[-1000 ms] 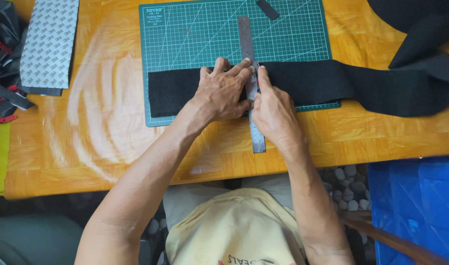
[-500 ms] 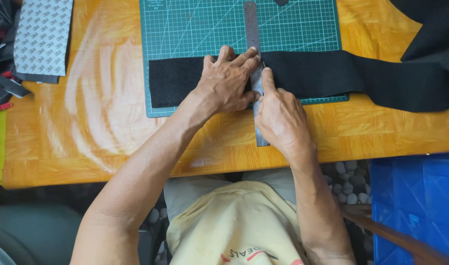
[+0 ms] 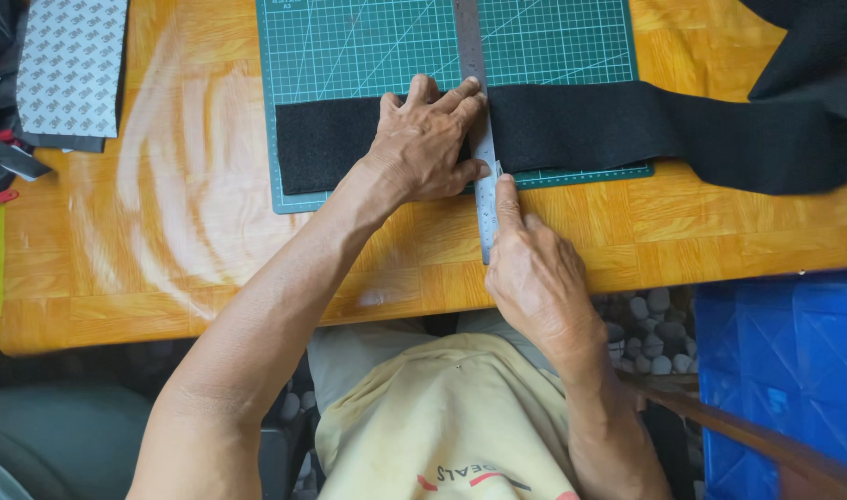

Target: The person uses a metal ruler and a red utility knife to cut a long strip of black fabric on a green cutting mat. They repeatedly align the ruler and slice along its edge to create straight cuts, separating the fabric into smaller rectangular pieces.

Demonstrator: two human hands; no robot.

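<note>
A long black fabric strip (image 3: 609, 125) lies across a green cutting mat (image 3: 368, 42) on an orange wooden table (image 3: 192, 241). A metal ruler (image 3: 470, 37) crosses the strip from far to near. My left hand (image 3: 423, 143) lies flat on the strip with its fingertips pressing the ruler down. My right hand (image 3: 535, 273) is at the ruler's near end, its index finger stretched along the ruler's right edge. A small pale blade tip (image 3: 497, 169) shows at that fingertip, at the strip's near edge; the rest of the tool is hidden in the hand.
A grey patterned sheet (image 3: 72, 65) lies at the far left beside dark straps (image 3: 2, 157). More black fabric (image 3: 803, 37) is piled at the far right. A blue crate (image 3: 794, 370) stands on the floor to my right, and pebbles (image 3: 641, 319) show under the table.
My right hand has slid toward me along the ruler's edge, from over the black strip to the mat's near border. The left hand stayed pressed on the ruler.
</note>
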